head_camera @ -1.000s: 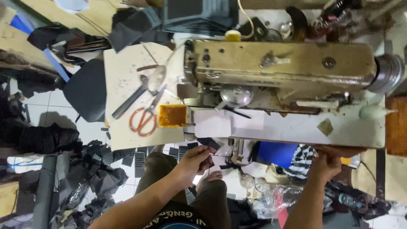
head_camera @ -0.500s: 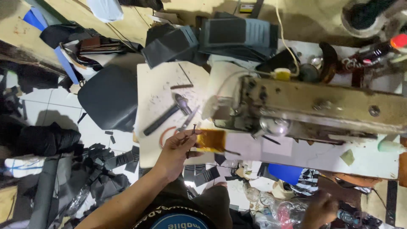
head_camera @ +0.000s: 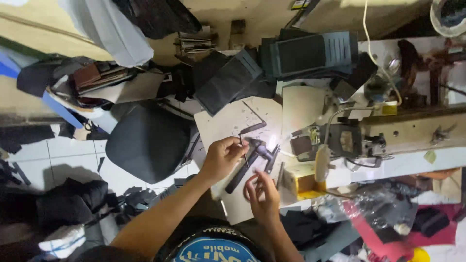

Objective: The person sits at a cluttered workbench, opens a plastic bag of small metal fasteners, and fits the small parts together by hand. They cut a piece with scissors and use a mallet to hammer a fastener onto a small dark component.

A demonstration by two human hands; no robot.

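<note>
My left hand (head_camera: 221, 157) pinches a thin dark metal rod (head_camera: 242, 145), bent like a small key, just above the worktable (head_camera: 223, 123). A hammer (head_camera: 247, 167) with a black handle lies right under it, its head towards the sewing machine (head_camera: 388, 133). My right hand (head_camera: 263, 194) hovers beside the hammer handle with its fingers spread and nothing in them. It covers the red-handled scissors (head_camera: 246, 193), of which only a bit of handle shows.
A yellow box (head_camera: 303, 187) sits at the machine's base beside a white lamp head (head_camera: 321, 162). Stacks of dark cut pieces (head_camera: 306, 56) lie at the table's back. A black cushioned seat (head_camera: 148, 140) stands to the left, with dark scraps (head_camera: 73, 199) on the tiled floor.
My left hand has lifted from the yellow box and scissors and now pinches the thin rod. My right hand came up from the table's front edge to the hammer. The view shifted left.
</note>
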